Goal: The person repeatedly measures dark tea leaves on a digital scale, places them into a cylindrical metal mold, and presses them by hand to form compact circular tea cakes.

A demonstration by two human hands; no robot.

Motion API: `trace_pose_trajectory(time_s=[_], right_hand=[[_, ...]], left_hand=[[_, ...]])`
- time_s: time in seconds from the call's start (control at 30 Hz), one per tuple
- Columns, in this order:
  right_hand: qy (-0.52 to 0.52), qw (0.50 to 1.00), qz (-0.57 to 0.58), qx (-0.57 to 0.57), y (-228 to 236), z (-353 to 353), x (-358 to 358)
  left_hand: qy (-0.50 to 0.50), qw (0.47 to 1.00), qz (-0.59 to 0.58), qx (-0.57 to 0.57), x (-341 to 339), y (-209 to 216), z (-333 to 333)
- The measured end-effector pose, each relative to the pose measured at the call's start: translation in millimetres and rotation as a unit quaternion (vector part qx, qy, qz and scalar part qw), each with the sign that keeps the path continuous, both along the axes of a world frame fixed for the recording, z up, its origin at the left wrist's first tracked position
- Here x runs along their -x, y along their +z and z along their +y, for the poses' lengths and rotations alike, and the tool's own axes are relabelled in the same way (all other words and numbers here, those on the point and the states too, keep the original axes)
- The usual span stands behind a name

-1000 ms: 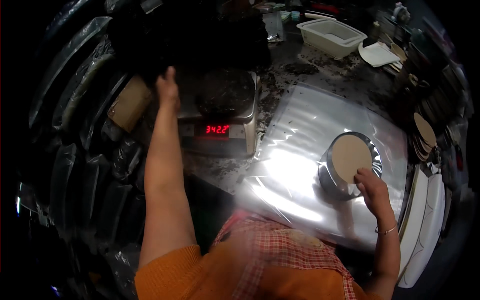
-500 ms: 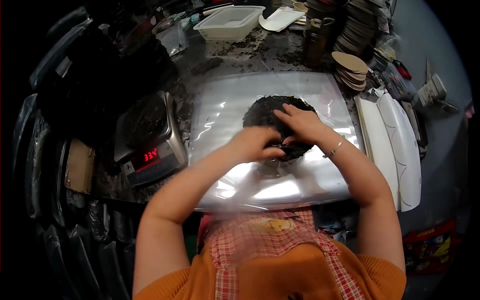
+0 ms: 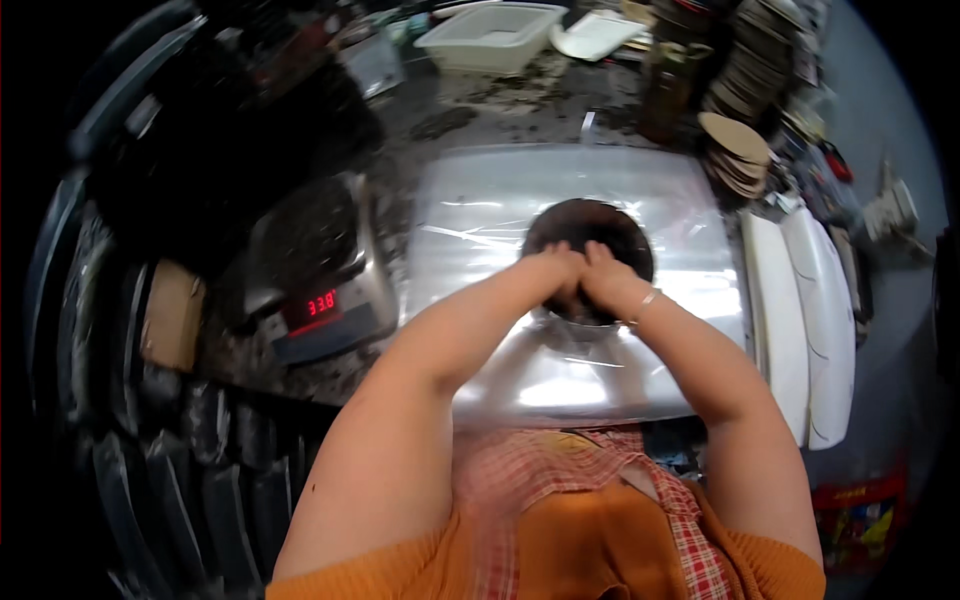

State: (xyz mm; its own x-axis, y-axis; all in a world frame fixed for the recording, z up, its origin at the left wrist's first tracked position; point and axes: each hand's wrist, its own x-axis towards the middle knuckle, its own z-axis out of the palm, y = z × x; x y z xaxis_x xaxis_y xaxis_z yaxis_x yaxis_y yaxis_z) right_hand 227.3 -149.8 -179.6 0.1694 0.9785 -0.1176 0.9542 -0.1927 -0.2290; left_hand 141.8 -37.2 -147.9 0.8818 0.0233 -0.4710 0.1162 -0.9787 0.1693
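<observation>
A dark round disc point(image 3: 632, 238) with a smooth outline lies on a shiny clear plastic sheet point(image 3: 480, 170) in front of me. Its surface is smeared by motion, so I cannot tell its material. My left hand point(image 3: 561, 268) and my right hand point(image 3: 606, 280) rest side by side on the near half of the disc, almost touching. Fingers on both hands are stretched forward over it, pressing on it rather than gripping. A bracelet point(image 3: 645, 303) circles my right wrist.
To the left a digital scale point(image 3: 330, 335) with a red display bears a dark mass. Thin round boards point(image 3: 735, 140) are stacked at the far right, near rolled white sheets point(image 3: 775, 320). A translucent tub point(image 3: 490, 40) stands at the back. Dark flakes litter the table point(image 3: 440, 125).
Both hands have come together on the near part of the round thing. Its flaky, ragged outline now looks smooth. The whole view has shifted slightly, and the scale's reading has changed.
</observation>
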Motion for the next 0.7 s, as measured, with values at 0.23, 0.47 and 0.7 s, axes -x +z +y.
trace_pose_trajectory(time_s=[0.23, 0.47, 0.7], right_hand=[[-0.001, 0.991, -0.102, 0.085, 42.9, -3.0, -1.2], [-0.173, 0.844, 0.485, -0.148, 101.6, -6.4, -21.9], [-0.183, 0.643, 0.722, -0.177, 122.1, -46.4, -53.2]], left_hand=[[0.301, 0.871, -0.334, -0.198, 188.0, 129.8, 108.3], [0.343, 0.683, -0.602, -0.231, 336.1, 96.4, 147.0], [0.425, 0.566, -0.418, 0.569, 90.7, 80.7, 15.7]])
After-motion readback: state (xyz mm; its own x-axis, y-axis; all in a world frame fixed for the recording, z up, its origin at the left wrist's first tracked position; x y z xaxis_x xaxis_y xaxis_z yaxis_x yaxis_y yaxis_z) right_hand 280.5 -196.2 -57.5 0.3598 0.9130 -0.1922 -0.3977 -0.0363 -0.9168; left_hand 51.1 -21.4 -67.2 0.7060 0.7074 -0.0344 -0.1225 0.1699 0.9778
